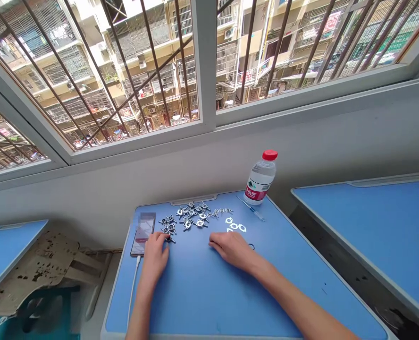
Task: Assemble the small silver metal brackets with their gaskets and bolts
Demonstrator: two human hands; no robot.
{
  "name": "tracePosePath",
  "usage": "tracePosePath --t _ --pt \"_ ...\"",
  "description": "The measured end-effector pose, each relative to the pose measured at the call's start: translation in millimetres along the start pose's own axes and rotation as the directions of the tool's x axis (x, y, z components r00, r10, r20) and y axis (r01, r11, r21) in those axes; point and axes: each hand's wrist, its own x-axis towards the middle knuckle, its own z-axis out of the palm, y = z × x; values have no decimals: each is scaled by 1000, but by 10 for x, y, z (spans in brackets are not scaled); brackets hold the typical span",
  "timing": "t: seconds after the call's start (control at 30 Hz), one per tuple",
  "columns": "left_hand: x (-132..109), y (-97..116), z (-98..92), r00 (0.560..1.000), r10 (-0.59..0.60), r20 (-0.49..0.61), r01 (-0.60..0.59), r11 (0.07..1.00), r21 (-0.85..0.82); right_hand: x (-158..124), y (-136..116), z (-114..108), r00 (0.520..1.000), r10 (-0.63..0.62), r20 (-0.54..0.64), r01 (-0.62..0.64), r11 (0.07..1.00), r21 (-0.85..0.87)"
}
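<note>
My left hand (155, 255) rests on the blue desk (209, 293), fingers curled, its fingertips touching a small metal part (168, 238) beside a phone (143, 233). My right hand (232, 248) lies palm down on the desk with fingers stretched out toward the left, holding nothing that I can see. Just beyond both hands lies a scatter of several small silver metal parts (191, 216). A few flat white gasket-like plates (236, 226) lie right above my right hand.
A water bottle (261, 178) with a red cap stands at the desk's far right, a thin pen-like tool (251, 209) beside it. A white cable (133, 283) runs from the phone. Another blue desk (379, 231) stands right, one more (4, 250) left. A barred window is ahead.
</note>
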Motion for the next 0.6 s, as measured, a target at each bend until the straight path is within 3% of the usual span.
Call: tracePosePath --t 0.13,0.47,0.6 --pt "-51 32 41 998 -30 58 33 999 -41 -1 26 -9 1000 1 -9 -1 1000 -4" --pt "-173 504 169 979 120 168 -98 986 -136 18 104 -13 999 21 -42 -20 1000 14" --pt "-83 548 116 976 134 169 -87 961 -263 11 175 -68 995 62 -82 -59 997 41"
